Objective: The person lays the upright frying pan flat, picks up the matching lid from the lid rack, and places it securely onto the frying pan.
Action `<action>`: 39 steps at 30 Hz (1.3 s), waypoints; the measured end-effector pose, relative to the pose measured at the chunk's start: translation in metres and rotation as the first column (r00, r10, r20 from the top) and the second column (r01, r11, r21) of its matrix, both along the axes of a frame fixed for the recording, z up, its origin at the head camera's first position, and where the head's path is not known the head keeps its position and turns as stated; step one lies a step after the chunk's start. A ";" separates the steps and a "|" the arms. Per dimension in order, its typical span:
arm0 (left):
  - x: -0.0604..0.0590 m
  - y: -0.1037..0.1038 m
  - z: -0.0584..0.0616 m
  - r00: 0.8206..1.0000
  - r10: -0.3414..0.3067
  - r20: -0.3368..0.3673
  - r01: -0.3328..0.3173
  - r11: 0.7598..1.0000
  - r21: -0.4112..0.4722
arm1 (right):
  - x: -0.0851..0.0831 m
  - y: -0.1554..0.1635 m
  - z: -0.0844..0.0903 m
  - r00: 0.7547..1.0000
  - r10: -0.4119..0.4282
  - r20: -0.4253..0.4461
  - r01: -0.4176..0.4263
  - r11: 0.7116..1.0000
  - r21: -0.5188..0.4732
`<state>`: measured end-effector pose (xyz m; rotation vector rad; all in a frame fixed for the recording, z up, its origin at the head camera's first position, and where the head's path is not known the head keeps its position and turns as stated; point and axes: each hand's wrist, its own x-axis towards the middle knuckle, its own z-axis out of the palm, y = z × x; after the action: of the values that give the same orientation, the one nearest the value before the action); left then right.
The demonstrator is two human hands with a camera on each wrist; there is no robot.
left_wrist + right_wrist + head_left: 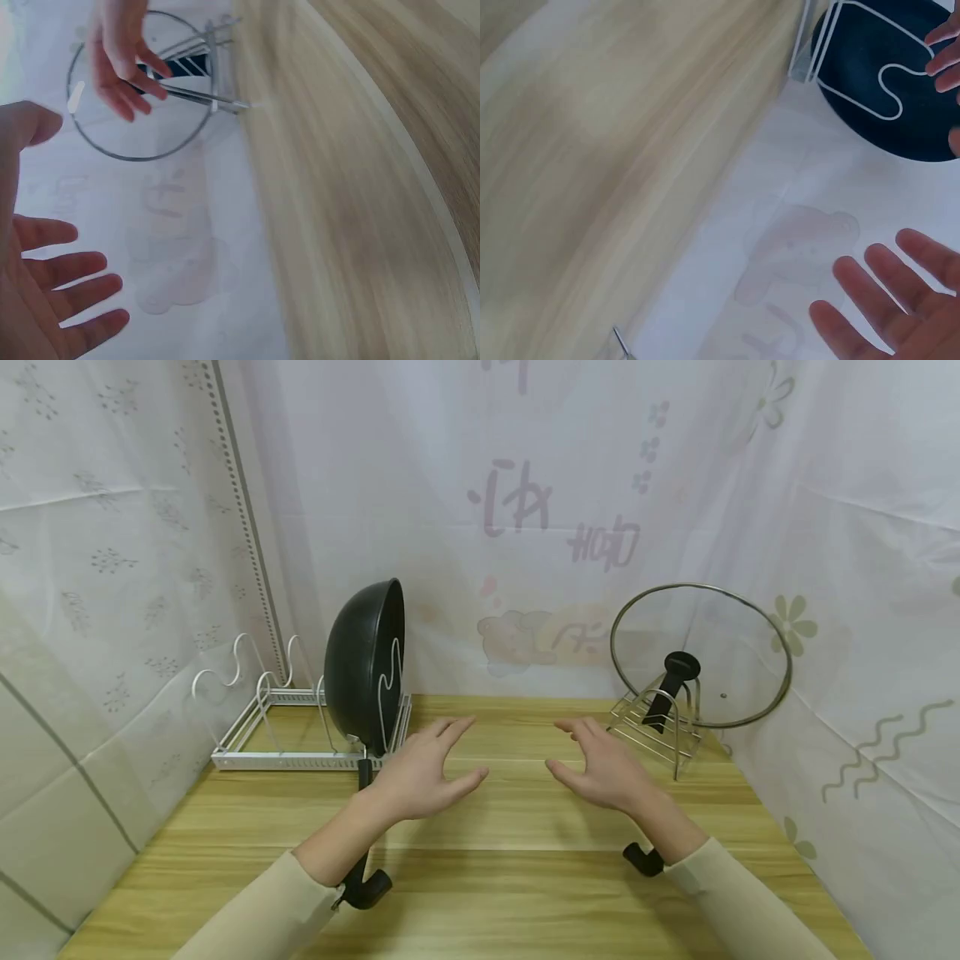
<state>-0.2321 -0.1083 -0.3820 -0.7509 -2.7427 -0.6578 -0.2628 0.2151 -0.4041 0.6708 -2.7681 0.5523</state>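
My left hand (423, 772) hovers over the table with its fingers spread, holding nothing. Closest to it is a black frying pan (352, 652), which stands on edge in a white wire rack (292, 762); its handle (365, 772) points toward me and is partly hidden behind my wrist. On the other side my right hand (603, 768) is also raised, fingers extended, with nothing in it. Just beyond it a glass lid (780, 685) with a black knob (681, 665) leans upright in a small metal wire stand (677, 735). Both palms appear in the wrist views.
The wood-grain table (495, 893) extends between and in front of both racks. A pale printed curtain (465, 460) hangs behind and along both sides. Small black pieces (642, 858) show below the sleeves.
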 end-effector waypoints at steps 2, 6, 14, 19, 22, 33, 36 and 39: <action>0.005 -0.002 0.005 1.000 0.002 0.009 -0.002 0.997 0.073 | 0.000 -0.001 0.000 1.000 -0.007 0.010 0.008 0.998 -0.060; 0.015 -0.008 0.012 1.000 -0.002 0.031 -0.004 0.980 0.198 | 0.000 -0.005 0.000 0.999 0.013 0.039 -0.006 0.984 -0.177; 0.031 -0.028 0.023 0.999 -0.036 -0.001 0.034 0.938 0.346 | 0.002 -0.016 0.002 0.994 0.070 0.084 -0.046 0.964 -0.263; 0.040 -0.042 0.027 0.999 -0.038 -0.039 0.050 0.918 0.394 | 0.003 -0.024 0.003 0.993 0.093 0.077 -0.068 0.957 -0.284; 0.045 -0.051 0.028 0.999 -0.028 -0.041 0.042 0.910 0.412 | 0.004 -0.030 0.004 0.992 0.108 0.069 -0.084 0.953 -0.292; 0.063 -0.080 0.040 0.998 0.015 -0.068 0.021 0.871 0.491 | 0.006 -0.050 0.008 0.981 0.152 0.122 -0.106 0.940 -0.326; 0.068 -0.089 0.040 0.997 0.043 -0.059 -0.007 0.857 0.516 | 0.008 -0.055 0.008 0.977 0.160 0.137 -0.108 0.938 -0.328; 0.072 -0.096 0.037 0.996 0.071 -0.044 -0.037 0.846 0.532 | 0.008 -0.059 0.007 0.974 0.172 0.150 -0.114 0.936 -0.332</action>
<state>-0.1599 -0.2047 -0.3448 -0.5429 -2.3286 -1.2816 -0.2545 0.1557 -0.3972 0.7817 -2.7029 1.1179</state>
